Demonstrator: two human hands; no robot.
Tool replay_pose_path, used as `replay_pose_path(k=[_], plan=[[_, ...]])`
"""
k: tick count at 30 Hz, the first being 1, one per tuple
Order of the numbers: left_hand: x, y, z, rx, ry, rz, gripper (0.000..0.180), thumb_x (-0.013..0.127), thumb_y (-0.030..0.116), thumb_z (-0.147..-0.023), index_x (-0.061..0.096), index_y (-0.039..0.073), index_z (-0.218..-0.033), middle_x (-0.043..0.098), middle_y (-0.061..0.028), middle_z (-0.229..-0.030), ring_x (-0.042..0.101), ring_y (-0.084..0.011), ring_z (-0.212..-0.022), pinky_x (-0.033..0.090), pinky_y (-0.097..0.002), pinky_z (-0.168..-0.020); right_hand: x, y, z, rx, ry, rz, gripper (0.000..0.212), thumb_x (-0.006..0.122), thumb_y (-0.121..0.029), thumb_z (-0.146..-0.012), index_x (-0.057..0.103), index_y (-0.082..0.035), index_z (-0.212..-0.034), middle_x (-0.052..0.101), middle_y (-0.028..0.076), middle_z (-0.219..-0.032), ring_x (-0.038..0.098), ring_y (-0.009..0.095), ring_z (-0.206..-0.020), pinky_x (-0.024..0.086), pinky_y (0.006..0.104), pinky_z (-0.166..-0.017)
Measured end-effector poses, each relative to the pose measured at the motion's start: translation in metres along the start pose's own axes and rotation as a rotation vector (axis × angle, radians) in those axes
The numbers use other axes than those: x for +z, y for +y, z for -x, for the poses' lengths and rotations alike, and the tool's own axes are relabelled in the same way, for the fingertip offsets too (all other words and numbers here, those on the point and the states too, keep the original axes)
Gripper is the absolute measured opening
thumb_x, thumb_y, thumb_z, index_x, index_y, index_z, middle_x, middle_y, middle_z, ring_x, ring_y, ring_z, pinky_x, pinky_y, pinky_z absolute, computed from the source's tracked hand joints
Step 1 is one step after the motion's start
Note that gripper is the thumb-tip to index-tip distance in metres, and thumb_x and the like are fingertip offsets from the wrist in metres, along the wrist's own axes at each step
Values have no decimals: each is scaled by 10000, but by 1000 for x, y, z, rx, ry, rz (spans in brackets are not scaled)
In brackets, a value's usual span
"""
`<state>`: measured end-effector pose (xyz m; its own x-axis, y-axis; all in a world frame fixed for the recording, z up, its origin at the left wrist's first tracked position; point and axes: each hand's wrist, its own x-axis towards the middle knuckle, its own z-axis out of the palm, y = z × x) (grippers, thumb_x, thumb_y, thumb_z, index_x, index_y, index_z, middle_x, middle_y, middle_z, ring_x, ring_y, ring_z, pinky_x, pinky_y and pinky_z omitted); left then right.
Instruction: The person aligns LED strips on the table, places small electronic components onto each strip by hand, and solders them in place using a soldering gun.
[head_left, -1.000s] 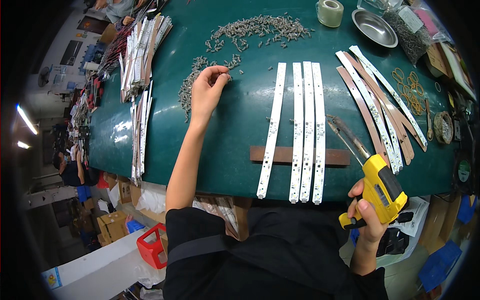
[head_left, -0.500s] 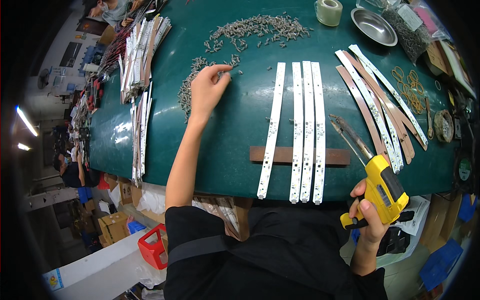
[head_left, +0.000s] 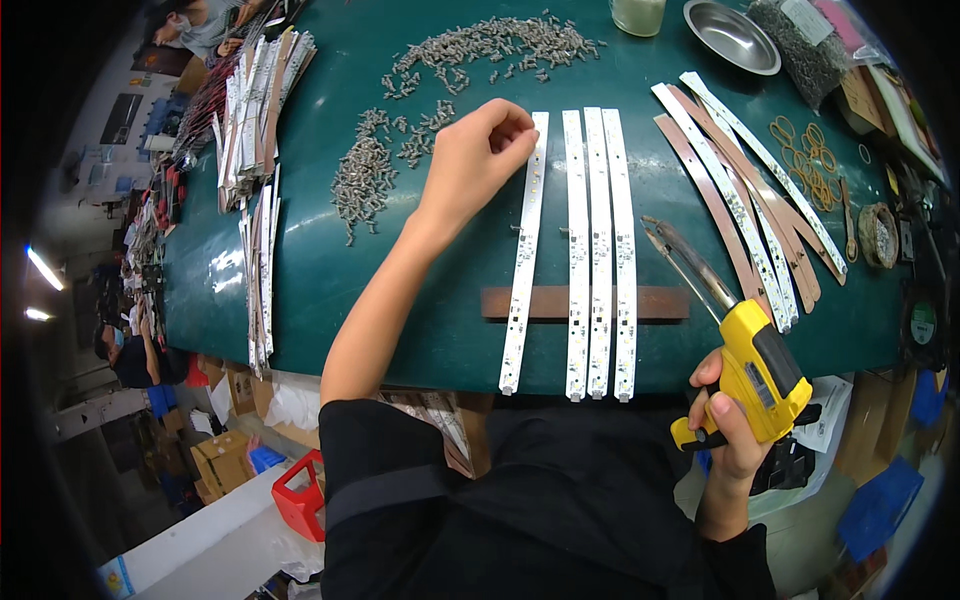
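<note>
My left hand (head_left: 475,160) is closed in a pinch beside the far end of the leftmost white circuit board strip (head_left: 523,265). Whatever its fingertips hold is too small to make out. In my right hand (head_left: 728,420), at the table's front edge, is a yellow soldering gun (head_left: 760,375), its metal tip pointing away over the table. Three more white strips (head_left: 597,260) lie side by side between the hands. All of these strips rest across a brown bar (head_left: 660,303), with small connectors at their near ends.
Loose small grey parts (head_left: 365,180) lie in piles to the left and at the back. Strip stacks (head_left: 255,120) stand at the far left, and other strips (head_left: 750,200) fan out at right. Beyond are a metal bowl (head_left: 735,40), rubber bands (head_left: 810,160) and a tape roll (head_left: 640,12).
My left hand has moved right, from the pile of small grey parts to the far end of the leftmost strip. The soldering gun stays in my right hand, nearly still.
</note>
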<state>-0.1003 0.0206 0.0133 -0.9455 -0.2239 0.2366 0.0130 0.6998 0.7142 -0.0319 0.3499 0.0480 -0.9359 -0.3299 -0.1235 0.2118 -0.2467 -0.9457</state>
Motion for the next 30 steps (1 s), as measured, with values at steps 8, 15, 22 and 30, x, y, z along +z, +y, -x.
replay_pose_path(k=[8,15,22,30], plan=[[16,41,62,357,-171,-102,120,660,37,-778,655,65,-895,659,-61,-823,625,-199,-733,497,-315,-661,-1,1,-3,53,-37,-8,539,599,-49,-789,445,48,-1295,573,192,-930,577,163,-720,487,207,-487],[18,33,52,156,-144,10,136,686,69,-776,669,57,-910,620,-52,-853,572,-174,-777,464,-296,-685,4,6,-6,53,-52,9,636,593,-40,-790,359,50,-1374,573,190,-936,573,182,-789,503,212,-501],[29,27,53,175,-137,-28,124,699,81,-757,683,56,-877,585,-51,-880,542,-202,-864,453,-309,-715,3,6,-8,72,-110,-5,748,586,-31,-784,240,56,-1442,572,185,-939,573,183,-800,505,211,-504],[32,25,52,300,-106,-89,131,696,56,-733,657,58,-857,559,-55,-858,526,-228,-823,440,-334,-709,4,5,-10,90,-109,-2,754,588,-27,-780,237,56,-1442,573,180,-930,576,176,-793,504,211,-508]])
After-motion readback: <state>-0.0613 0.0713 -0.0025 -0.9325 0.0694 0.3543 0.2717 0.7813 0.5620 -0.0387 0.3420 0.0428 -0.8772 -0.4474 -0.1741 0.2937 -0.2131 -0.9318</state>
